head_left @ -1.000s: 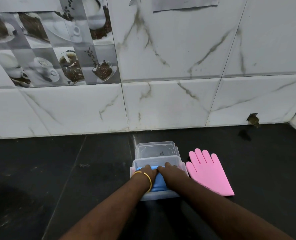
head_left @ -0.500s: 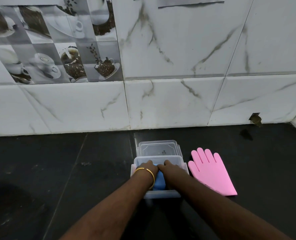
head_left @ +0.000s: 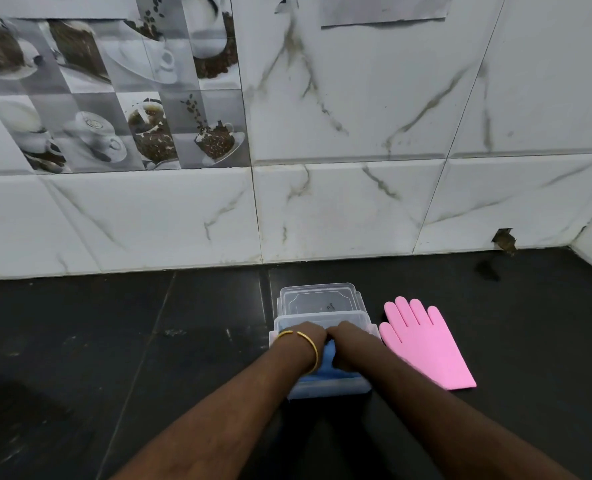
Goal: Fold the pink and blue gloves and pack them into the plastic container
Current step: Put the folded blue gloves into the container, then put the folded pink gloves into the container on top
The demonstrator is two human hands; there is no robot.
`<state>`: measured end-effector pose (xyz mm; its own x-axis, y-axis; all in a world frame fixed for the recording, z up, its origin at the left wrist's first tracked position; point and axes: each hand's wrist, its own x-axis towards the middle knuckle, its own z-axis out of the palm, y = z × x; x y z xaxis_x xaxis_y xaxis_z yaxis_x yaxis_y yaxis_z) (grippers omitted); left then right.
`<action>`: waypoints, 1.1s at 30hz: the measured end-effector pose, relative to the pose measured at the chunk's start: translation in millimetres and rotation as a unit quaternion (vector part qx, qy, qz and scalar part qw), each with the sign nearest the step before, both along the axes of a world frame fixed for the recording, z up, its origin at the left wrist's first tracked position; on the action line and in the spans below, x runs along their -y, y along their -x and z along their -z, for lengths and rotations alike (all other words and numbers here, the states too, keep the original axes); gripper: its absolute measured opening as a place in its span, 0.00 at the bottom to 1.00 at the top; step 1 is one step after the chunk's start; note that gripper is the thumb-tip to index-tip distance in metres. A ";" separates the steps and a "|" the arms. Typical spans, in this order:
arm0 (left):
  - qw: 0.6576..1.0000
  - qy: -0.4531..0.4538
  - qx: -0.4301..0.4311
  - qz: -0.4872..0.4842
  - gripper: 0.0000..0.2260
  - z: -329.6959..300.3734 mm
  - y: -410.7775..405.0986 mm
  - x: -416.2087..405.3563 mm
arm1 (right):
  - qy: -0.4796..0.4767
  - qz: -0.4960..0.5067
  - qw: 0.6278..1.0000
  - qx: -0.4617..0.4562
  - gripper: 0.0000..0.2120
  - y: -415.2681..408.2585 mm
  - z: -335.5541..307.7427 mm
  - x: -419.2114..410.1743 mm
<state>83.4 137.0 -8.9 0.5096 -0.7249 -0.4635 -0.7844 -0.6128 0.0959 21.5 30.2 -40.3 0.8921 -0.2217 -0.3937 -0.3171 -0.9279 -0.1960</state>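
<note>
head camera looks forward and down, close over the counter (head_left: 149,341).

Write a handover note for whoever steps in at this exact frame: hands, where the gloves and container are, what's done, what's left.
Left hand and right hand: both inside the plastic container, pressing on the blue glove.
Pink glove: flat and unfolded on the counter, right of the container.
Lid: off, lying behind the container.
Done: blue glove in.
Left: fold the pink glove and pack it.
</note>
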 end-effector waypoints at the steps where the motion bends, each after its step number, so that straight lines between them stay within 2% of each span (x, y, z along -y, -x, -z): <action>1: 1.000 0.012 0.011 -0.004 0.21 1.9 1.2 -1.7 | 0.000 0.008 1.000 0.005 0.21 0.6 0.3 -0.6; 8: 0.998 -0.011 0.037 -0.043 0.25 20.5 12.9 -7.3 | 0.019 0.064 0.996 0.052 0.17 7.8 21.0 -11.6; 12: 0.998 -0.035 0.009 -0.047 0.30 24.4 4.4 -6.1 | 0.017 0.077 0.995 0.054 0.16 2.8 22.0 -14.2; 15: 0.997 -0.069 0.026 -0.029 0.25 22.0 3.7 -6.7 | 0.015 0.072 0.996 0.049 0.15 2.1 20.5 -15.3; 17: 0.997 -0.071 0.027 -0.020 0.26 17.5 5.6 -8.7 | 0.016 0.056 0.998 0.040 0.15 4.7 18.7 -14.6; 19: 0.998 -0.059 0.000 -0.017 0.28 8.9 7.1 -9.4 | 0.019 0.020 0.999 0.020 0.15 5.8 13.6 -11.0; 21: 0.999 -0.034 -0.018 -0.033 0.23 0.5 8.6 -5.2 | -0.006 0.002 1.000 0.014 0.18 6.6 1.4 -6.0; 24: 0.995 0.048 0.026 -0.078 0.20 -11.2 16.9 5.3 | -0.060 -0.013 0.995 0.079 0.21 7.5 -23.1 9.8; 27: 0.982 0.135 0.065 -0.117 0.24 -24.2 42.1 27.5 | -0.145 0.030 0.967 0.207 0.18 17.4 -51.4 36.3; 29: 0.974 0.170 0.091 -0.118 0.23 -29.7 63.7 46.0 | -0.187 0.073 0.945 0.260 0.16 25.9 -65.0 56.8; 33: 0.985 0.151 0.085 -0.008 0.20 -12.5 113.3 79.7 | -0.292 0.201 0.891 0.285 0.16 44.6 -71.6 96.6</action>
